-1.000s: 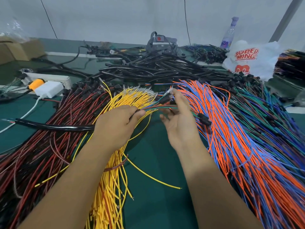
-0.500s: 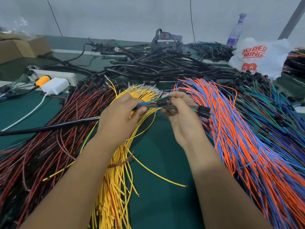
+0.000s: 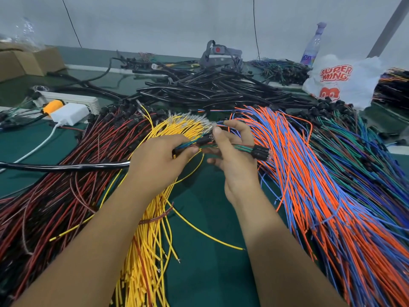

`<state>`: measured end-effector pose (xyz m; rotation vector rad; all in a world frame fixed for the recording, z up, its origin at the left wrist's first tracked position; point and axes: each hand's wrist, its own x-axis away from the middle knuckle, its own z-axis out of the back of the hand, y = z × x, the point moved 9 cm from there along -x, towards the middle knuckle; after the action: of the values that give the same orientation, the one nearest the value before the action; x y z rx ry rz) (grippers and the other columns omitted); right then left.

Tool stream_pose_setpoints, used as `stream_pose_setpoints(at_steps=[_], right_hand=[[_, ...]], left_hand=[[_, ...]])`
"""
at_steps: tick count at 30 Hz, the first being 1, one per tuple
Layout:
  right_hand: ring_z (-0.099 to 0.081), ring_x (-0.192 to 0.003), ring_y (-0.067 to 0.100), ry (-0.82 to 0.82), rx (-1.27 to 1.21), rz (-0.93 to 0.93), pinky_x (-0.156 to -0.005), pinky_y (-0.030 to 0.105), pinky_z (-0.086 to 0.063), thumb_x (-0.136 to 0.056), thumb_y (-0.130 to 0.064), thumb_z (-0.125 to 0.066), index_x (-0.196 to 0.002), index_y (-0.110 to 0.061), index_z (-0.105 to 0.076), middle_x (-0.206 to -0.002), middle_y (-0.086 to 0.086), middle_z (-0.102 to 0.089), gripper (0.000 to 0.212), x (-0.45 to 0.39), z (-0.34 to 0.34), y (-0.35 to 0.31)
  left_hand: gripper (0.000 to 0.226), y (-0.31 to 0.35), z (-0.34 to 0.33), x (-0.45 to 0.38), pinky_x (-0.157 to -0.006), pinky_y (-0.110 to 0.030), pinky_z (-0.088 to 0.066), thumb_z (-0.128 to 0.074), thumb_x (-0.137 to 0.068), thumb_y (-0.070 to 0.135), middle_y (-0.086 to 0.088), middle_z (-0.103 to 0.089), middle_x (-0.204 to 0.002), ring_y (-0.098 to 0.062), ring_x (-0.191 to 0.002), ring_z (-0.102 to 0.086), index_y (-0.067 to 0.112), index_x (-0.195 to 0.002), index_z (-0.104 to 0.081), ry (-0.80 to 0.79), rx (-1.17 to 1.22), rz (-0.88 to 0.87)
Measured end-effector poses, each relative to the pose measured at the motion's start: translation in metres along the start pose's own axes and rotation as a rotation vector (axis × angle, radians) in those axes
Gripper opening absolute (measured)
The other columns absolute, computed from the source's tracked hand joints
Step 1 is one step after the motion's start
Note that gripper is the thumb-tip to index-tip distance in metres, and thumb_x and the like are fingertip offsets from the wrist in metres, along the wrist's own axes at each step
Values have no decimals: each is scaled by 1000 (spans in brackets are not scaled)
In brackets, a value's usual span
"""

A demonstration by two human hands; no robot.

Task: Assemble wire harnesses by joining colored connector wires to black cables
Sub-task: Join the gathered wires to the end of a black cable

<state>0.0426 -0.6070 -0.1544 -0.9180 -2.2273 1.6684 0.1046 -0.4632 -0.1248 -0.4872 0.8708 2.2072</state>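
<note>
Since the frame half a second ago, I see the right hand (image 3: 234, 160) has loosened: its fingers, then curled over the connector, are now partly spread, and the black cable (image 3: 66, 167) lies lower and flatter across the red and black wires (image 3: 73, 173).

Head view:
- Left hand (image 3: 155, 160): fingers clenched around the end of the black cable, thumb and forefinger pinching the short bundle of colored connector wires (image 3: 188, 146) where it leaves the cable.
- Right hand: thumb and forefinger pinch the small black connector (image 3: 204, 140) at the middle of the bundle; the remaining fingers are extended and hold nothing.
- A second black connector (image 3: 262, 152), on green and red leads, projects past the right palm, above the orange and blue wires (image 3: 321, 196).
- The held assembly sits above the green table (image 3: 210, 273), just over the terminal ends of the yellow wires (image 3: 146, 251).
- Loose black cables (image 3: 210, 89) are heaped at the far side; green and blue wires (image 3: 365, 151) lie far right.
- A white charger (image 3: 69, 113) and power strip (image 3: 73, 100) lie at left; a white plastic bag (image 3: 340, 83) and bottle (image 3: 312, 47) stand at right.
</note>
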Motion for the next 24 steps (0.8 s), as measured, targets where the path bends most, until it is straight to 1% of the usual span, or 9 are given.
stream_pose_setpoints(at_steps=[6,8,11,12,13,15,17,21,24], right_hand=[[-64,-72,4,-130,188,122,-56,24,-52,-80,-9,-77,-81,-20,-63,-100,9,-62,17,2,-13,-6],[-65,-76,9,-75,226,152,-59,29,-54,-80,-6,-76,-77,-20,-64,-98,7,-63,18,-1,-8,-7],[-63,-94,26,25,255,221,-82,42,-54,-81,-4,-74,-73,-23,-64,-93,2,-62,23,-2,-2,-13],[-62,-96,23,58,271,241,-85,37,-51,-81,-6,-74,-71,-25,-63,-94,3,-62,25,-2,0,-15],[-61,-94,15,89,276,240,-83,25,-49,-82,-8,-74,-70,-28,-61,-96,5,-62,26,-2,2,-15],[-59,-76,-4,113,221,198,-68,6,-42,-84,-11,-73,-71,-24,-60,-90,1,-66,22,-2,5,-12],[-57,-65,-9,121,174,176,-63,4,-41,-87,-10,-70,-75,-18,-59,-72,-13,-64,18,-5,8,-9],[-59,-71,1,156,133,156,-72,14,-46,-90,-9,-65,-82,-14,-58,-80,0,-63,13,-6,12,-7],[-62,-80,7,120,51,107,-82,30,-51,-93,-9,-61,-89,-15,-59,-85,0,-65,8,-7,9,-2]], left_hand=[[18,-12,2,0,-53,-30,-42,-61,-88,45,9,-63,-67,-11,-62,-55,31,-88,-71,18,37,80],[14,-16,1,-1,-55,-30,-42,-62,-87,45,13,-64,-70,-7,-66,-56,34,-87,-71,12,75,106],[8,-22,-5,-1,-65,-37,-49,-62,-88,43,15,-65,-74,-7,-72,-59,38,-87,-69,-35,183,160],[8,-23,-7,-2,-69,-41,-51,-62,-88,43,14,-66,-75,-9,-74,-60,38,-86,-69,-52,223,173],[9,-24,-8,-2,-72,-44,-52,-62,-89,43,14,-67,-75,-11,-76,-62,38,-85,-69,-64,255,181],[10,-22,-10,-2,-75,-47,-52,-62,-89,40,13,-67,-75,-13,-78,-63,38,-83,-70,-83,299,185],[11,-20,-10,-2,-75,-48,-51,-63,-90,37,12,-68,-74,-14,-78,-63,37,-81,-70,-95,332,177],[11,-16,-11,-2,-74,-47,-52,-63,-91,32,10,-68,-74,-16,-72,-60,35,-81,-70,-111,381,176],[11,-14,-13,-3,-80,-47,-50,-62,-92,31,9,-67,-75,-18,-80,-61,35,-84,-67,-127,373,159]])
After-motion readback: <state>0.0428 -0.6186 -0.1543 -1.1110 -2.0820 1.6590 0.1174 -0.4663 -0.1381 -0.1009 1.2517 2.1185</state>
